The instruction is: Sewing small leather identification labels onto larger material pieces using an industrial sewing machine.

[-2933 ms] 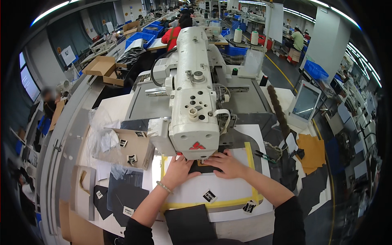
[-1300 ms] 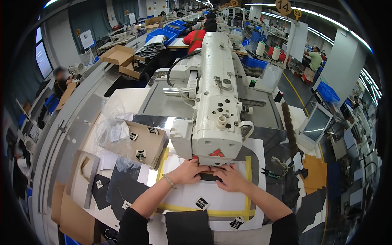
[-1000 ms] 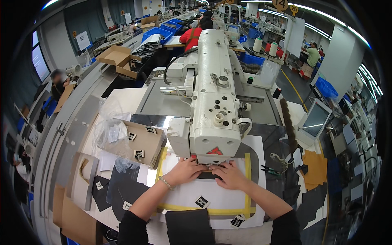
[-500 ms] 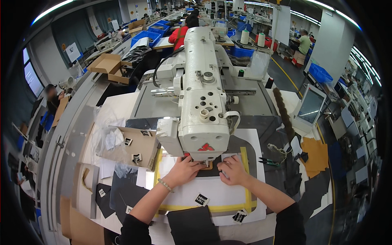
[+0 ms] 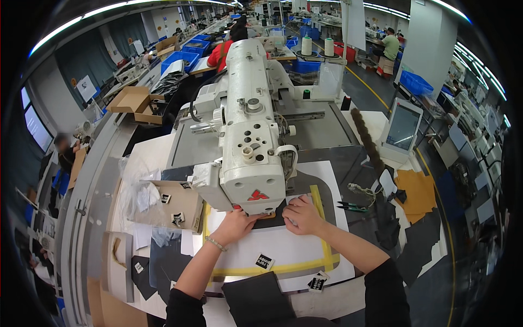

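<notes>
Beneath the head of a white industrial sewing machine [image 5: 254,185], both hands work at a dark fabric piece [image 5: 265,223] on a white sheet edged with yellow tape [image 5: 329,248]. My left hand [image 5: 235,225], with a beaded bracelet at the wrist, lies by the needle area, fingers stretched toward a small tan piece [image 5: 268,216]. The machine head hides some fingertips. Just right of the needle, my right hand [image 5: 303,216] rests on the work with fingers curled together; what they hold, if anything, is hidden. A black-and-white label [image 5: 265,261] lies nearer me on the sheet.
More labels [image 5: 317,282] lie at the front right, and a black fabric panel [image 5: 256,301] at the front edge. A cardboard tray [image 5: 188,210] with labels stands left. Right are dark-handled tools [image 5: 353,206], mustard fabric [image 5: 415,193] and a screen [image 5: 402,129]. People work beyond.
The whole view has shifted, so the machine and the table sit further left in the picture. Both hands stay by the needle area, with my right fingers slightly more curled.
</notes>
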